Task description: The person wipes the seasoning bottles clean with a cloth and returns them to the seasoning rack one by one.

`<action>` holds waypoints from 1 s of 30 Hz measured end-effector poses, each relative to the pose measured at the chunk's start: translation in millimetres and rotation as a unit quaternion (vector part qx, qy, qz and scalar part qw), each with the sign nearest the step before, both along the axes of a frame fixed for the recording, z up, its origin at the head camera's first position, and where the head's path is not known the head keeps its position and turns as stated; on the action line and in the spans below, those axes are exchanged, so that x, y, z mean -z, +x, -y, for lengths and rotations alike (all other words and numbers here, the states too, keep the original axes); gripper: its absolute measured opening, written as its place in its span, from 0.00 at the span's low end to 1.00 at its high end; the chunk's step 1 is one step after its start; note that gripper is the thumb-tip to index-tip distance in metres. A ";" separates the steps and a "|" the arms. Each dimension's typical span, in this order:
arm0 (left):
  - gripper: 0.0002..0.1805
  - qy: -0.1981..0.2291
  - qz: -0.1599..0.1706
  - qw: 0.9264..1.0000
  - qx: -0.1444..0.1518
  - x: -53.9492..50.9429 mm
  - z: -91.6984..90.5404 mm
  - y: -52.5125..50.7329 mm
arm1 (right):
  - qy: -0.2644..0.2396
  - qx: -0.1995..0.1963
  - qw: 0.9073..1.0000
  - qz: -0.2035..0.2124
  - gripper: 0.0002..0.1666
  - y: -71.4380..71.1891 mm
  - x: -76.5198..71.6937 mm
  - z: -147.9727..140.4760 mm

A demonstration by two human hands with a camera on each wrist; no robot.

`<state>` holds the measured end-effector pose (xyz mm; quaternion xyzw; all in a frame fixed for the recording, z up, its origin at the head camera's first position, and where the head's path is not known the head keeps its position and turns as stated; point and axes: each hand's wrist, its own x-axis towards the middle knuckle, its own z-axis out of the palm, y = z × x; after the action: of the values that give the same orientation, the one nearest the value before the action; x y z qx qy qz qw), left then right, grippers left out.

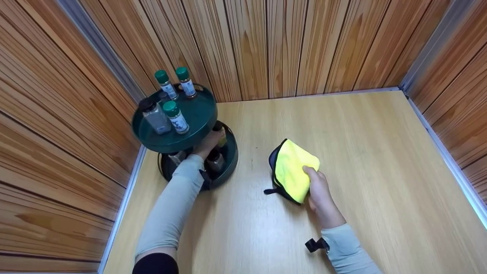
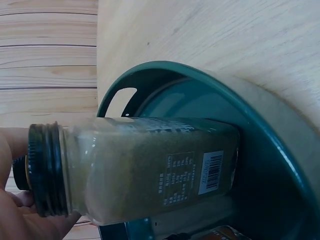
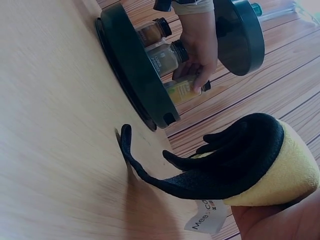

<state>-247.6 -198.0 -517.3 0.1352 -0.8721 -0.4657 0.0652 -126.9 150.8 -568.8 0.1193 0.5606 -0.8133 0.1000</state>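
My left hand reaches between the tiers of a dark green two-tier turntable rack. Its fingers grip a clear spice jar near the black cap, and the jar stands on the lower tier. From the right wrist view, the thumb of that hand lies against this jar, which has a yellow label. My right hand pinches a folded yellow cloth with black edging over the table. A black loop and a white tag hang from the cloth.
Three green-capped bottles and a dark-capped jar stand on the upper tier. Other jars, one with a cumin label, share the lower tier. Wood-panelled walls border the table at the back and both sides.
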 end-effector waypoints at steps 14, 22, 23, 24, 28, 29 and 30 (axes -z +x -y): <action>0.12 -0.001 -0.006 1.000 0.016 8.2 1.8 -5.0 | 0.005 0.004 1.000 0.000 0.19 0.0 -1.4 5.7; 0.20 0.000 0.013 1.000 0.007 13.9 4.3 -6.4 | -0.001 0.002 1.000 -0.002 0.20 -1.5 -0.5 11.7; 0.23 -0.001 0.016 1.000 0.006 14.4 4.5 -6.3 | -0.002 0.003 1.000 -0.002 0.20 -1.6 -0.4 12.2; 0.26 -0.006 0.019 1.000 0.006 15.0 4.7 -6.3 | -0.001 0.005 1.000 -0.001 0.20 -1.7 -0.3 12.7; 0.33 -0.017 0.025 1.000 0.007 16.3 4.6 -7.9 | 0.000 0.007 1.000 -0.003 0.20 -1.3 0.1 14.1; 0.33 -0.017 0.027 0.999 0.007 16.3 4.7 -8.5 | 0.000 0.006 1.000 -0.004 0.20 -1.2 0.2 14.6; 0.33 -0.017 0.028 0.999 0.007 16.4 4.9 -9.4 | 0.000 0.005 1.000 -0.006 0.19 -1.2 0.5 15.0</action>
<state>-257.0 -202.9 -533.7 0.1410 -0.8825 -0.4469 0.0398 -128.1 135.8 -569.3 0.1177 0.5606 -0.8145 0.0924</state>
